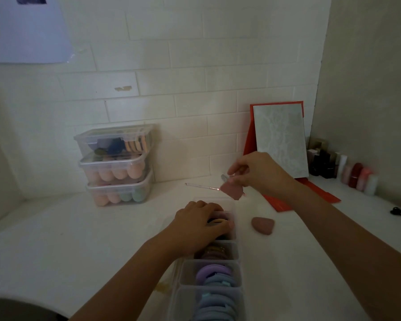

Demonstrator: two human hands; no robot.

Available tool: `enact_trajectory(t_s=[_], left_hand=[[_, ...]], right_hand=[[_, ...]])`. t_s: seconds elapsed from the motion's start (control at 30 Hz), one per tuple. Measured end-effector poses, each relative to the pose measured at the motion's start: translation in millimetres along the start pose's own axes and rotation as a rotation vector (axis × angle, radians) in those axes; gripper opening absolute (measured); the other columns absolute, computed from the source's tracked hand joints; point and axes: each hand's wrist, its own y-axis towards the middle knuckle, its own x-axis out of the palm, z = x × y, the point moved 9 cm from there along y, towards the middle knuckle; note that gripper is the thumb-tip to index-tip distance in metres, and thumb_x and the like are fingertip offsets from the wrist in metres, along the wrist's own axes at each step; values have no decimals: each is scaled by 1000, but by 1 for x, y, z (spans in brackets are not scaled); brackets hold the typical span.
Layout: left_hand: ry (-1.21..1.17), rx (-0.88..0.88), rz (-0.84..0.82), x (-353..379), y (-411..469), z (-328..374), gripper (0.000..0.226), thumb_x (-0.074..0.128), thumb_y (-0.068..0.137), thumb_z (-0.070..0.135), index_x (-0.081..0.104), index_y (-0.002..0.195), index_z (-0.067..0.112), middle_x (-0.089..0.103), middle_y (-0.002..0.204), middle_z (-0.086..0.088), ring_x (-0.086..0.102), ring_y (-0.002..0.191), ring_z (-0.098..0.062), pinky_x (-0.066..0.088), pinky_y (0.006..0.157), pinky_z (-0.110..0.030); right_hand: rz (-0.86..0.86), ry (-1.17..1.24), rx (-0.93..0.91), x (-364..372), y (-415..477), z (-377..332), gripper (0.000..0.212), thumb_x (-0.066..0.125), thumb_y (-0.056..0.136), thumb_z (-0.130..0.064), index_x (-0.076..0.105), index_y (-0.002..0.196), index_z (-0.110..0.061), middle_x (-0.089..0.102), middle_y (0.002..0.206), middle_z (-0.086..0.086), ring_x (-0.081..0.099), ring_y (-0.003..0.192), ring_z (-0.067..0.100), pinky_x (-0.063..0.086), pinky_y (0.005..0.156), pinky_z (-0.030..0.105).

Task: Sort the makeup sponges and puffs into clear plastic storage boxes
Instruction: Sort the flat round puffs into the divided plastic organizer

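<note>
pinching pink puff (231,191) under right hand (257,174) fingers, frame centre, above clear box (238,251). left hand (202,225) fingers curled round stacked puffs (218,220) in its far compartment.

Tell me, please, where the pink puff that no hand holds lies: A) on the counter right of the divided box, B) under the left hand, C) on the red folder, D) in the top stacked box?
A: the loose pink puff lies on the white counter, just right of the divided box.
</note>
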Motion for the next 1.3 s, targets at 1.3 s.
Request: enact_trajectory(t_s=[1.3], left_hand=[[-100, 3, 23, -5, -1, 4, 46, 50, 85, 57, 49, 123, 31, 40, 129, 9, 42, 111, -9, 40, 99, -33]], right_hand=[[-251, -308, -245, 50, -15, -38, 10, 68, 78, -14, 60, 77, -21, 64, 81, -7, 58, 77, 8, 53, 75, 31]])
